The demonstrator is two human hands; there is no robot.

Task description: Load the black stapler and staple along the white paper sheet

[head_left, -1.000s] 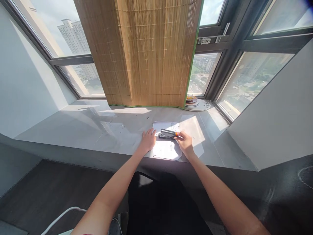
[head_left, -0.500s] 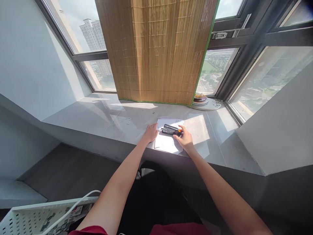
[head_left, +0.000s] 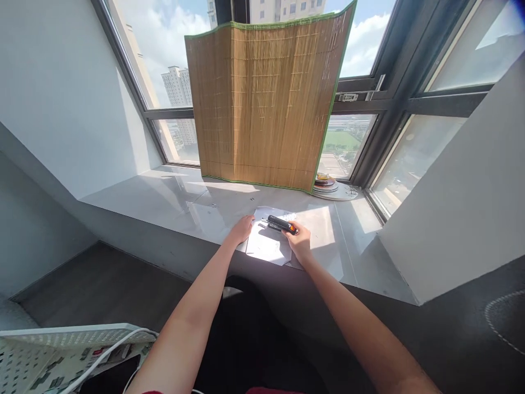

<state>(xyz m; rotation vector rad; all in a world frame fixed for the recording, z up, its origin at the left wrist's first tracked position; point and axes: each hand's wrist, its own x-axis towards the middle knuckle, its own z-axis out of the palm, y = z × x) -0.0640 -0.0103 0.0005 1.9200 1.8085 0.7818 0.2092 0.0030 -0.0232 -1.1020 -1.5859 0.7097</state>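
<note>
Honestly, my left hand (head_left: 241, 227) lies open on the paper (head_left: 268, 250); my right hand (head_left: 302, 244) grips the black tool (head_left: 280, 224); a jerk could tear it.

Sunlit grey window ledge (head_left: 156, 197), bamboo blind (head_left: 266, 104), tall windows (head_left: 414, 148), dark floor (head_left: 102, 284)

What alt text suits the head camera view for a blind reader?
A person's right hand holds a black tool with an orange band over white paper on a grey window ledge; the left hand rests at the paper's edge. A bamboo screen stands behind.
</note>
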